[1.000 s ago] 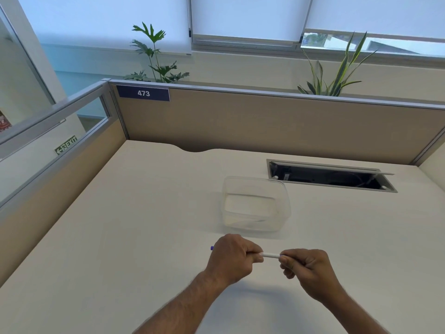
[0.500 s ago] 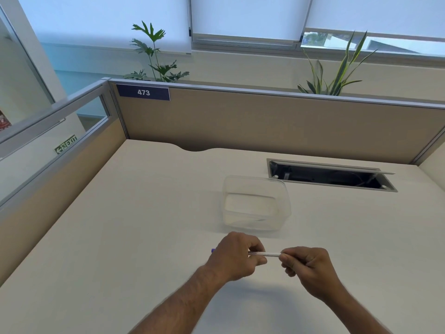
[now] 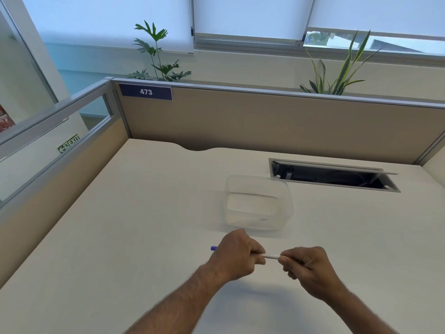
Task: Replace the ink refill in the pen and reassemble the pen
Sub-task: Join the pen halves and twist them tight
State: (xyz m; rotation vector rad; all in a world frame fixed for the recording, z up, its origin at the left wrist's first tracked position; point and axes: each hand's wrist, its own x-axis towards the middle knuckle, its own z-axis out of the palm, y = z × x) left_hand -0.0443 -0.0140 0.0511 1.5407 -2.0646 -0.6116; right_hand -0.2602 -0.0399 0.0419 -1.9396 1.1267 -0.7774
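Note:
A white pen (image 3: pixel 271 256) is held level above the desk between both hands. My left hand (image 3: pixel 237 257) is closed around its left part, and a small blue end sticks out past the knuckles on the left. My right hand (image 3: pixel 305 267) pinches the pen's right end with its fingertips. Only a short white stretch shows between the two hands; the rest of the pen is hidden inside the fists. No separate refill is visible.
A clear plastic container (image 3: pixel 286 186) stands on the desk (image 3: pixel 144 225) just beyond the hands. An open cable hatch (image 3: pixel 332 177) lies at the back right. Partition walls close the desk at the back and left.
The white stretch between my hands grew half a second ago and has shortened again. Both hands stay in about the same place.

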